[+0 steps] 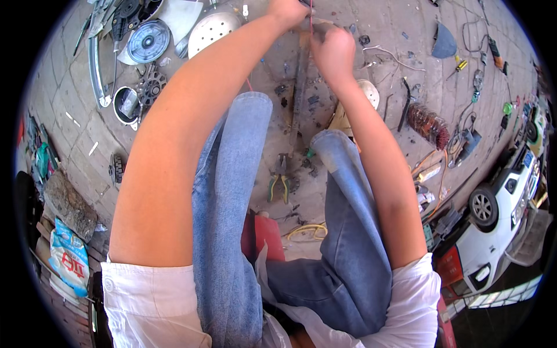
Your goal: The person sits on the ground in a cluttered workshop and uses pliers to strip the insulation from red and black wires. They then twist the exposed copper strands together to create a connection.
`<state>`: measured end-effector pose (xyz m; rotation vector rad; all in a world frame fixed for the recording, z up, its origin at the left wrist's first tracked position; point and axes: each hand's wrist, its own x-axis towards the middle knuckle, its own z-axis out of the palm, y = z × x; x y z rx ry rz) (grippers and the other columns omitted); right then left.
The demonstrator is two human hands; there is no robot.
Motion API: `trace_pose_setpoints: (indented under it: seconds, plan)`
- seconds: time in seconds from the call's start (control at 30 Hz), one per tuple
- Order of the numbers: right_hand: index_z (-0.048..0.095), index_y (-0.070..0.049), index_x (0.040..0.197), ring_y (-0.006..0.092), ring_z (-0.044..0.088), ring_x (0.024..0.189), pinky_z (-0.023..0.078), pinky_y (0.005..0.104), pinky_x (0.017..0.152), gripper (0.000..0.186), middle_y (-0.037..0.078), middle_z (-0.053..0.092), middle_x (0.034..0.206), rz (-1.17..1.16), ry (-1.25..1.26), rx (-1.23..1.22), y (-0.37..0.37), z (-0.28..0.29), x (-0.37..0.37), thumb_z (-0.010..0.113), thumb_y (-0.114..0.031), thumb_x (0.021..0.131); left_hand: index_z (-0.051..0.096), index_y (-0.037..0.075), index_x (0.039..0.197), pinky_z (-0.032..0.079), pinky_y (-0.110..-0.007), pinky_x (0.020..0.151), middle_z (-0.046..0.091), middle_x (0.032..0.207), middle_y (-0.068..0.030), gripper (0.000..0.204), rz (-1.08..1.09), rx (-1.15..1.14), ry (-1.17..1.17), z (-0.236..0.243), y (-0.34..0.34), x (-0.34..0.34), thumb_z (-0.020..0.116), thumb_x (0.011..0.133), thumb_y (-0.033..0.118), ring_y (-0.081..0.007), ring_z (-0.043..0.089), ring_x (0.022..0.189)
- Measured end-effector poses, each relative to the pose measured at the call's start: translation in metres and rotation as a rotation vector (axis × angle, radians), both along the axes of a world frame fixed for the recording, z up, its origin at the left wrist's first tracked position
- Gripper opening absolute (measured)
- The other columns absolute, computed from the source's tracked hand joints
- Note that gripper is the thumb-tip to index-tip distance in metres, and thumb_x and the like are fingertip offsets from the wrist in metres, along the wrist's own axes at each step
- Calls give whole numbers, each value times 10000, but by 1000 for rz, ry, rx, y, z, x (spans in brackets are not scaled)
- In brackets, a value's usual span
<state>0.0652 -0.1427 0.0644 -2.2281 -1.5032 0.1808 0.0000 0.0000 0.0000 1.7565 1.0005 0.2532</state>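
Paved ground (214, 75), littered with parts. White car (496, 229) far right, orange on its side. Blue-and-white bag (71, 255) far left, bold red lettering. Right hand (336, 52): fingers pinched narrow on the red wire (311, 24), which runs up to the top edge. Left hand (286, 11): beside it, cut off, can't tell grip. Pliers (279, 180) lie between knees.

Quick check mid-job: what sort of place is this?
Probably an outdoor repair or dismantling spot: pliers and a round grey disc lie on paved ground, and a white car stands off to the right.
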Motion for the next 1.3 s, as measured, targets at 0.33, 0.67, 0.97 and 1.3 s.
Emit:
trace_pose_setpoints:
  seconds: [0.33, 0.67, 0.97, 1.3]
  plan:
    - [710, -40, 872, 397, 612, 781, 483, 450, 744, 182, 189, 662, 814, -37, 17, 33, 0, 0, -6, 619, -95, 724, 732, 30, 837, 538, -328, 611, 701, 734, -127, 194, -56, -150, 41, 15, -4, -2, 763, 681, 141, -195, 666, 633]
    - [715, -42, 856, 388, 615, 737, 486, 443, 740, 173, 175, 661, 773, -27, -4, 45, -2, 1, -5, 619, -87, 720, 734, 35, 811, 539, -342, 622, 701, 732, -138, 202, -14, -152, 77, 4, -5, 5, 770, 650, 151, -210, 668, 635]
    - [720, -34, 867, 381, 628, 746, 496, 441, 721, 177, 189, 667, 784, -39, 16, 11, -5, 1, -2, 636, -102, 726, 733, 22, 812, 540, -362, 650, 698, 752, -173, 275, -53, -39, 133, 6, -3, 5, 791, 627, 218, -258, 682, 670]
    - [722, -37, 870, 381, 630, 747, 499, 438, 720, 188, 188, 671, 791, -27, -24, 12, -4, -3, -1, 632, -96, 716, 732, 16, 802, 539, -372, 651, 695, 752, -186, 297, -29, -60, 122, 7, -3, 5, 801, 617, 238, -275, 685, 673]
